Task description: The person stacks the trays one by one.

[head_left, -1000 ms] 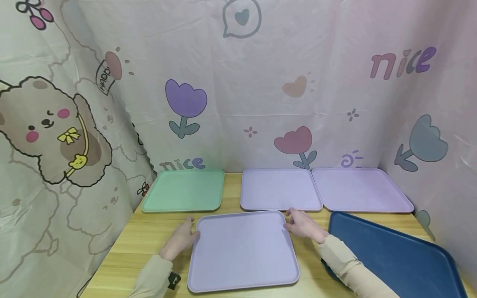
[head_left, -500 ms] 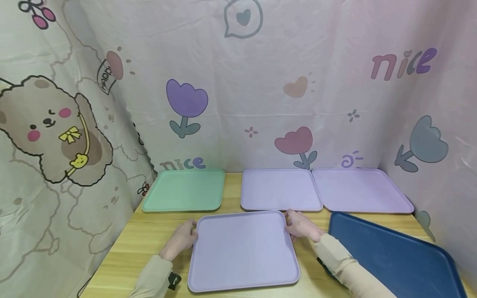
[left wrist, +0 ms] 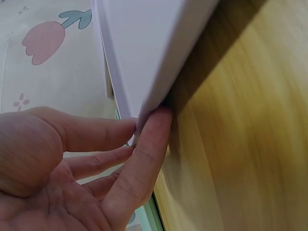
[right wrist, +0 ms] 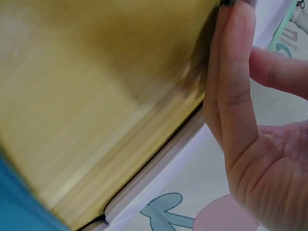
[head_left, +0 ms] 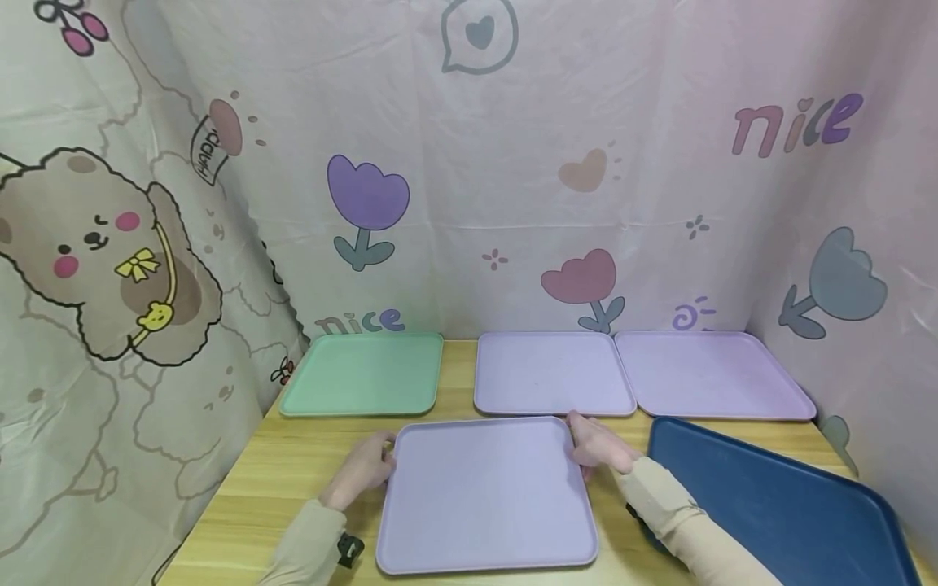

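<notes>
A lavender tray lies over the front of the wooden table, between my two hands. My left hand holds its left edge near the far corner. In the left wrist view, the thumb is on the rim and a finger reaches under the edge. At the far right corner, my right hand grips the opposite edge. Its long fingers lie along the underside in the right wrist view, the thumb on the other side. The fingertips there are cut off by the frame's top.
Along the back of the table stand a green tray at left and two lavender trays, a middle one and a right one, side by side. A dark blue tray lies angled at front right, under my right forearm. A printed curtain hangs behind.
The front lavender tray has shifted slightly right and turned a little straighter, both hands moving with it. My fingers have curled in closer round its edges. The other trays stay put.
</notes>
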Demonstrator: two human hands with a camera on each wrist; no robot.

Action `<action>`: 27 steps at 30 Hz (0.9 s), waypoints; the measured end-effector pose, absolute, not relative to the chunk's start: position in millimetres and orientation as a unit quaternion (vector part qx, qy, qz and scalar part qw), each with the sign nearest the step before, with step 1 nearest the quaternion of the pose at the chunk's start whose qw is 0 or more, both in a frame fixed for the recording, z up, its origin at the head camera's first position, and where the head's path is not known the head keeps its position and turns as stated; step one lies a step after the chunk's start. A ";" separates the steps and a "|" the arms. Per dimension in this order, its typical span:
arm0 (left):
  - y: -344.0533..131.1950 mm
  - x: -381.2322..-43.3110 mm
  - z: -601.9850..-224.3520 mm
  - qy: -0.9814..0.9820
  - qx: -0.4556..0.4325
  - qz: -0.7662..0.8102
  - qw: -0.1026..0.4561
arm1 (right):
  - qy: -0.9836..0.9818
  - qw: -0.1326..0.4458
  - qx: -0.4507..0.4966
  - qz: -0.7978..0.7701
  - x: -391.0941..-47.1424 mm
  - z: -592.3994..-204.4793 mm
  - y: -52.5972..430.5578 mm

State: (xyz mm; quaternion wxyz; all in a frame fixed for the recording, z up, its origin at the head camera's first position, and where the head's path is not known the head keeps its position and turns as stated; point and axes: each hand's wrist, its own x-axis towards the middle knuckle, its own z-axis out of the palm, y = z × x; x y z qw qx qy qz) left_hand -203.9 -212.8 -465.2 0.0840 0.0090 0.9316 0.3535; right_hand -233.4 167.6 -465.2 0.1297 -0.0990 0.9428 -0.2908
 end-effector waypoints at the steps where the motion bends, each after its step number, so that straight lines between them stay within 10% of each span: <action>1: -211.1 -204.5 -465.3 0.932 0.010 0.353 0.084 | 0.943 0.131 -0.102 -0.289 -233.0 -464.5 169.3; 27: -175.1 -216.1 -471.9 0.925 0.054 0.372 0.059 | 0.939 0.217 -0.055 -0.260 -229.1 -452.9 207.1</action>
